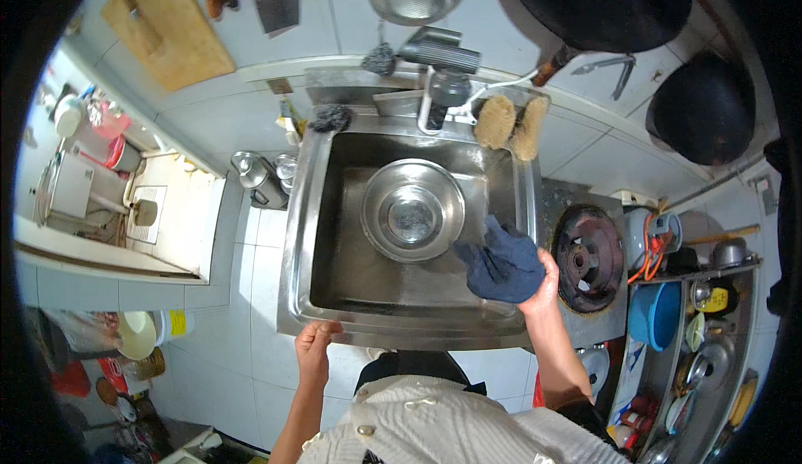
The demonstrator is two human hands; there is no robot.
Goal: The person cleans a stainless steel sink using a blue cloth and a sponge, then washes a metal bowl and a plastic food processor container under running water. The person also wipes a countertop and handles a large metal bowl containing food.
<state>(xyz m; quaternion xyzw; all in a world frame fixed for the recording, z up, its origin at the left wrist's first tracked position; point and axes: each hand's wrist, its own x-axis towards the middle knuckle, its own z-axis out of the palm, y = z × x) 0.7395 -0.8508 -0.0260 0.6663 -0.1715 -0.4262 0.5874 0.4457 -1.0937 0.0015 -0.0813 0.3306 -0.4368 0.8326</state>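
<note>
In my right hand (544, 283) is a bunched dark blue cloth (506, 266), held over the right front part of a stainless steel sink (407, 323). A loose end of the cloth hangs toward a round metal basin (410, 254). The basin stands on the sink floor (369, 282) and looks shiny and wet inside. My left hand (316, 340) is at the sink's front left rim, its fingers curled in with no object visible in them. Whether those fingers touch the rim is hard to tell.
Behind the sink are a faucet (432, 104), two tan scrubbing pads (495, 122) and a dark scouring pad (331, 118). A gas burner (588, 260) adjoins on the right, beside shelves with a blue tub (656, 317). A wok (601, 3) hangs above; a thermos (260, 179) stands left.
</note>
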